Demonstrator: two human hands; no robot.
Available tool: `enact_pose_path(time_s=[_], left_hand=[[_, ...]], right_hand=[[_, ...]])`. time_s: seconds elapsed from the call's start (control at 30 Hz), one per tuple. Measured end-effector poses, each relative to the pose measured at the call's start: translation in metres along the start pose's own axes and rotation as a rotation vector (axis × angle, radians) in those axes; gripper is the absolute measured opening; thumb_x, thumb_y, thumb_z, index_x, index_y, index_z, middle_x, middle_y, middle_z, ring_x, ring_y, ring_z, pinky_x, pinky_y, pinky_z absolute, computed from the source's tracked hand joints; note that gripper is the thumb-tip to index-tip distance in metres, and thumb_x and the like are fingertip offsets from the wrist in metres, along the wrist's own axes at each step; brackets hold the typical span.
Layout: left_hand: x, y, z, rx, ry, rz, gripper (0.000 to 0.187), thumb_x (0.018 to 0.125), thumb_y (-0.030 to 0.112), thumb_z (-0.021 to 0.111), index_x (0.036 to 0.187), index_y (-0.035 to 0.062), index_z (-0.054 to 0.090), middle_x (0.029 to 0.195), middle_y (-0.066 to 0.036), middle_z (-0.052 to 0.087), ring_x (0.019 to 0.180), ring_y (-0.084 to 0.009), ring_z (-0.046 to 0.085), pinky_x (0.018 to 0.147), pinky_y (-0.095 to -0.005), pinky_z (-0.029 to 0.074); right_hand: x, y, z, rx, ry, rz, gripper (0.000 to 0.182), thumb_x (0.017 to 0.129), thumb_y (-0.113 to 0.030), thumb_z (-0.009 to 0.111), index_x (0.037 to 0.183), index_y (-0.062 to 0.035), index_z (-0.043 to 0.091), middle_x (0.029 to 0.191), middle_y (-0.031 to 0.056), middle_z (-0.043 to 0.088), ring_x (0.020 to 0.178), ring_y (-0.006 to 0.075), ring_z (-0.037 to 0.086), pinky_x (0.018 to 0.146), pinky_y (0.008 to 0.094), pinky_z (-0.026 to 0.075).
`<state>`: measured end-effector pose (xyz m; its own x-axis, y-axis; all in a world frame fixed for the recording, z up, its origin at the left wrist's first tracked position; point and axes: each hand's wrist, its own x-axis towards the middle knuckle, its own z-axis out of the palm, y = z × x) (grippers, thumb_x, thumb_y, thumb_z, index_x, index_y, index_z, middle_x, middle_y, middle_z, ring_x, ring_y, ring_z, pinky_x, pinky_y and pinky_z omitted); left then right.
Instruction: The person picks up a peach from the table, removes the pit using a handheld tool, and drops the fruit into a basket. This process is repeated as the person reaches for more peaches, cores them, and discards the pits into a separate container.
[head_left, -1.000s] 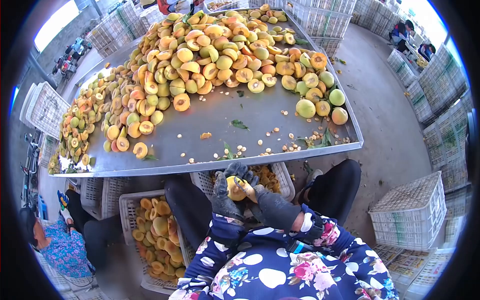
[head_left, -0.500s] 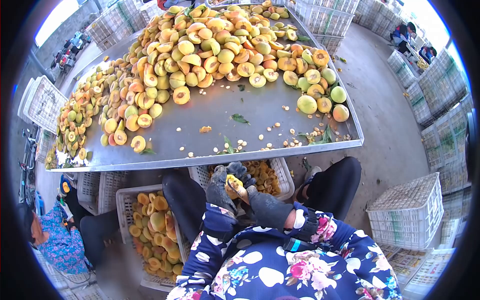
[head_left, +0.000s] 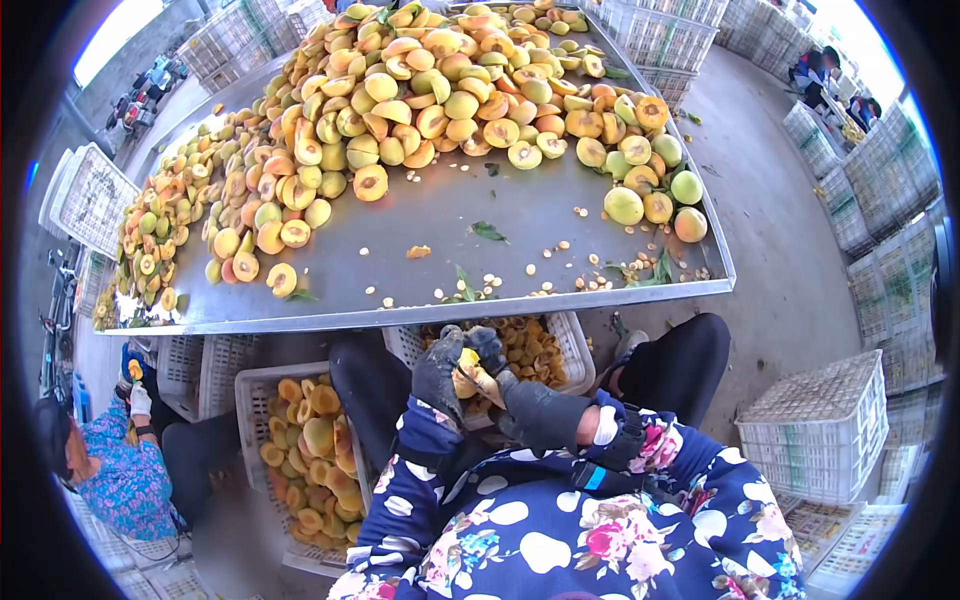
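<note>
My left hand, in a dark glove, is closed around a yellow peach piece in front of my lap. My right hand, gloved as well, is closed and meets the left at the fruit. A tan shape shows between the two hands; whether it is a tool handle or bare fingertips I cannot make out. Below them a white crate holds cut yellow peach pieces. By my left leg, another crate is full of peach halves.
Ahead stands a metal table with a raised edge, heaped with halved peaches, scattered pits and leaves. A co-worker sits at left. Stacked white crates line the right side.
The view has shifted slightly. The peach piece has turned between my hands and shows a smaller yellow part. The co-worker at left has moved their hands.
</note>
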<state>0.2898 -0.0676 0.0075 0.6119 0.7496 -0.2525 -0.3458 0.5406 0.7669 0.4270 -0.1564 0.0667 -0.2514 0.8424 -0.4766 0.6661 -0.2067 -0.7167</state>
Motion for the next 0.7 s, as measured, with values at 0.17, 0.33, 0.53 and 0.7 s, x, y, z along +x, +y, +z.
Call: enact_pose_path(time_s=[0.17, 0.33, 0.53, 0.7], left_hand=[[0.008, -0.006, -0.014, -0.057, -0.032, -0.086, 0.016, 0.083, 0.010, 0.048, 0.092, -0.0008, 0.054, 0.092, -0.014, 0.062, 0.083, -0.0228, 0.061, 0.074, -0.0315, 0.051], [0.003, -0.019, -0.023, 0.625, -0.027, 0.427, 0.020, 0.087, 0.014, 0.045, 0.098, -0.0003, 0.053, 0.094, -0.013, 0.061, 0.085, -0.0238, 0.061, 0.075, -0.0337, 0.051], [-0.001, -0.012, -0.016, 0.123, -0.070, 0.139, 0.023, 0.088, 0.014, 0.044, 0.101, -0.0003, 0.055, 0.094, -0.012, 0.061, 0.085, -0.0210, 0.060, 0.077, -0.0326, 0.050], [0.004, 0.013, -0.008, 1.261, -0.262, 0.610, 0.023, 0.088, 0.016, 0.046, 0.104, 0.0024, 0.053, 0.093, -0.010, 0.060, 0.085, -0.0210, 0.059, 0.077, -0.0338, 0.050]], right_hand=[[0.008, 0.014, 0.015, 0.056, 0.110, -0.124, 0.026, 0.087, -0.018, 0.046, 0.101, 0.0029, 0.044, 0.072, 0.0174, 0.058, 0.060, 0.0290, 0.059, 0.050, 0.0364, 0.045], [0.007, 0.008, 0.006, 0.626, -0.117, -0.043, 0.022, 0.084, -0.018, 0.050, 0.095, -0.0004, 0.044, 0.064, 0.0100, 0.054, 0.042, 0.0171, 0.052, 0.036, 0.0276, 0.041], [0.014, 0.016, -0.004, 0.976, -0.380, -0.018, 0.022, 0.082, -0.020, 0.053, 0.091, -0.0024, 0.044, 0.060, 0.0034, 0.050, 0.038, 0.0082, 0.047, 0.032, 0.0208, 0.038], [0.010, 0.012, -0.008, 0.869, -0.363, 0.011, 0.023, 0.082, -0.022, 0.053, 0.094, -0.0049, 0.043, 0.061, 0.0045, 0.051, 0.038, 0.0096, 0.047, 0.032, 0.0218, 0.039]])
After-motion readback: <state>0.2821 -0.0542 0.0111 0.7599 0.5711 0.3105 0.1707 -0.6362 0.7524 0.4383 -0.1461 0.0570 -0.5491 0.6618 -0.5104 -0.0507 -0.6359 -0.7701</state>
